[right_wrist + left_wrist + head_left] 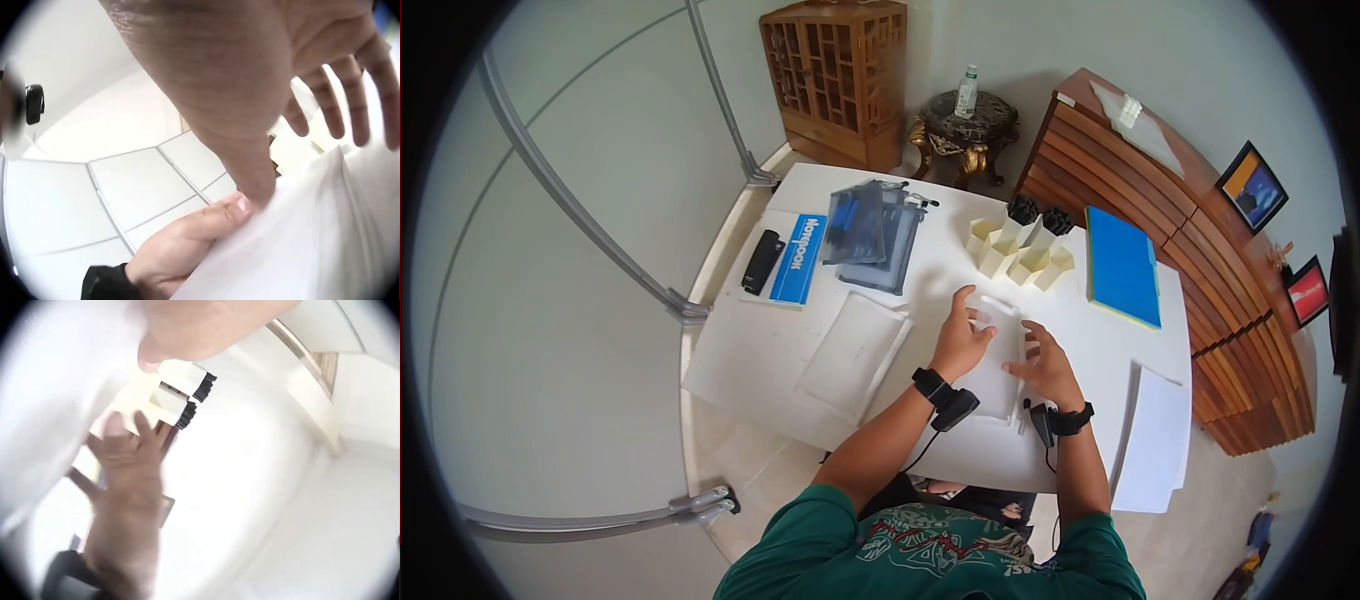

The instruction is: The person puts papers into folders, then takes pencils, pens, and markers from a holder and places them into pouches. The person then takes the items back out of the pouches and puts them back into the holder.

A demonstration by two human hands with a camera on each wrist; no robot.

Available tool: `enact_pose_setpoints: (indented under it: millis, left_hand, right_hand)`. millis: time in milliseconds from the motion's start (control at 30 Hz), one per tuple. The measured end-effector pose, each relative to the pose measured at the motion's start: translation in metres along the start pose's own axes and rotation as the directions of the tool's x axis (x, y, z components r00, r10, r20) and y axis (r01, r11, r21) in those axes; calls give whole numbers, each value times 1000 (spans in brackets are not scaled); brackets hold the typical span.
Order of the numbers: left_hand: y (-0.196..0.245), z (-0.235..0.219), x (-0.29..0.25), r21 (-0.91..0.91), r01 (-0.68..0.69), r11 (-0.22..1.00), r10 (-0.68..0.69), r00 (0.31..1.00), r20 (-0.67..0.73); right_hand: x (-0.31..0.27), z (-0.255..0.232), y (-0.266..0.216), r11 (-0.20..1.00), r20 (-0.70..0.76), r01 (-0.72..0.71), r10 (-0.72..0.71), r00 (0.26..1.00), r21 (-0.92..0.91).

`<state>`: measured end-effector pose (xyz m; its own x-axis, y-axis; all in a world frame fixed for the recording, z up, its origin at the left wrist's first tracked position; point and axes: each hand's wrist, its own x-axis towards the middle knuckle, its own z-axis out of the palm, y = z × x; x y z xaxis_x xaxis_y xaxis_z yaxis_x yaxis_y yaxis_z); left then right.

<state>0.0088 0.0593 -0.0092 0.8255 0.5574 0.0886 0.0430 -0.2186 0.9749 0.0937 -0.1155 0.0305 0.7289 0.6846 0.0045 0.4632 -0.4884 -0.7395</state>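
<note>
A flat white, translucent pouch [998, 385] lies on the table in front of the person, its right side edged by a pale strip. My left hand [962, 338] is over its left side with the fingers loosely bent. Over the right side is my right hand [1050, 372], fingers spread and palm turned inward. In the right wrist view, the right hand's fingers [349, 94] are straight, above white material [300, 231]. The left hand [187, 240] shows behind its thumb. A second white pouch [855, 355] lies to the left.
Dark mesh zip pouches [870, 235], a blue notebook [798, 260] and a black stapler-like object [762, 262] are at the back left. Cream hexagonal holders [1022, 255] with black-tipped items [1040, 215] stand behind the hands. A blue folder [1122, 268] and white paper sheets [1150, 440] are on the right.
</note>
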Motion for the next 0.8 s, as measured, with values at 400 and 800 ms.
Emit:
enact_pose_setpoints:
  millis: [400, 800]
  left_hand:
    - [40, -143, 8, 75, 49, 996, -61, 984, 167]
    - [4, -159, 101, 876, 157, 456, 15, 983, -184]
  right_hand:
    - [2, 15, 51, 712, 149, -93, -16, 989, 696]
    - [2, 16, 55, 693, 108, -43, -51, 993, 719]
